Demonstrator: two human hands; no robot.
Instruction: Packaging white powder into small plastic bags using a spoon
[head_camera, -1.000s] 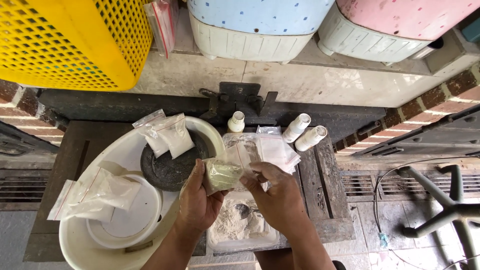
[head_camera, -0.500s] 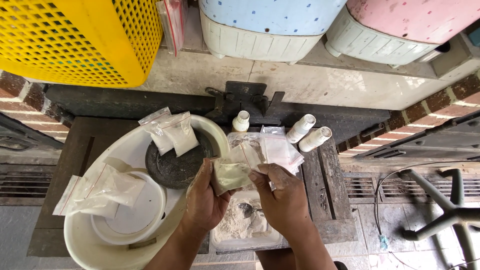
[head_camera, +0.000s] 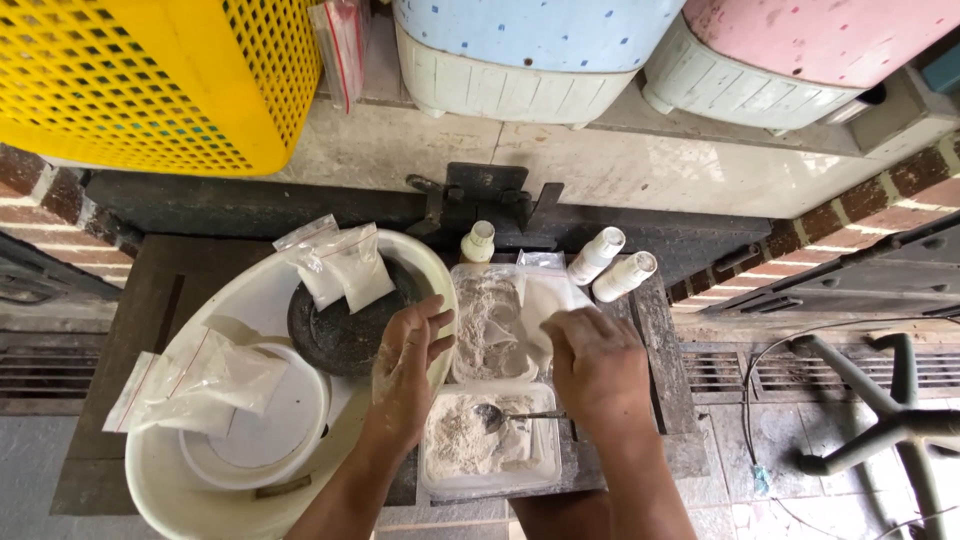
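head view | landmark: square clear plastic tub of pale powder (head_camera: 488, 438), metal spoon (head_camera: 512, 414) lying in it, handle pointing right | left hand (head_camera: 408, 372) just left of tub, fingers loosely spread, holding nothing | right hand (head_camera: 598, 368) nearer the spoon handle, curled, pinching clear plastic bag (head_camera: 548, 300) beyond tub

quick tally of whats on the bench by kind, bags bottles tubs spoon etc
Small sealed bags of white powder: 4, two on the dark mortar, two on the small white bowl
Small white bottles: 3
Clear tubs of powder: 2
Metal spoon: 1
Big white basin: 1
Dark mortar: 1
Small white bowl: 1
Total: 13
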